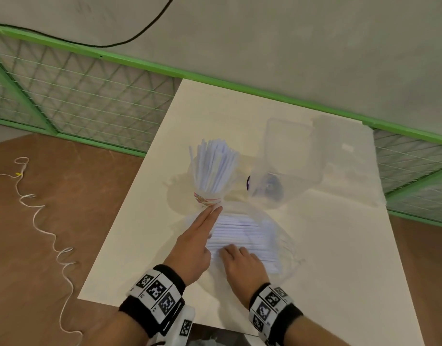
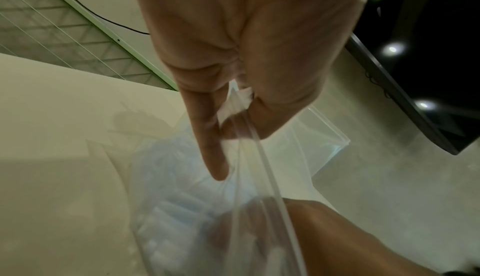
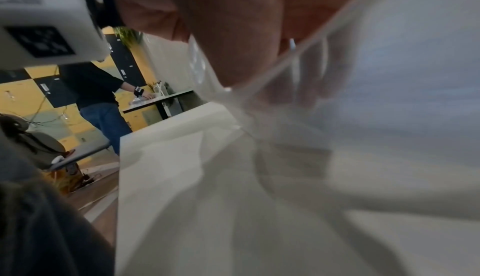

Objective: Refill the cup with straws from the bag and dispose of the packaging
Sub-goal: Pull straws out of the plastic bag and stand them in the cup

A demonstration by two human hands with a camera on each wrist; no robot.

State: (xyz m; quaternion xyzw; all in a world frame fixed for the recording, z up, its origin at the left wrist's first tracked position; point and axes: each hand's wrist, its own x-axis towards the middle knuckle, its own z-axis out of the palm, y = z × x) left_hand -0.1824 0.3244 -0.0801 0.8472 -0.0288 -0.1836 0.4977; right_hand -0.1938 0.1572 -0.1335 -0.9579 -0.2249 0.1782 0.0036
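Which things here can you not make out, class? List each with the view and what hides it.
- Straws in the bag: head view, clear plastic and blur hide the count.
- Right hand fingertips: head view, bag covers them; right wrist view too blurred.
- Dark item in the clear container: head view, hazy wall hides what it is.
- Cup: head view, straws and left hand hide most of it.

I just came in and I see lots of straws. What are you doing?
A person is working at a white table. Both hands are on a clear bag of white straws lying flat: the left hand pinches the bag's edge, the right hand grips its opening. Just behind stands a cup already holding many straws. A clear container sits beside it.
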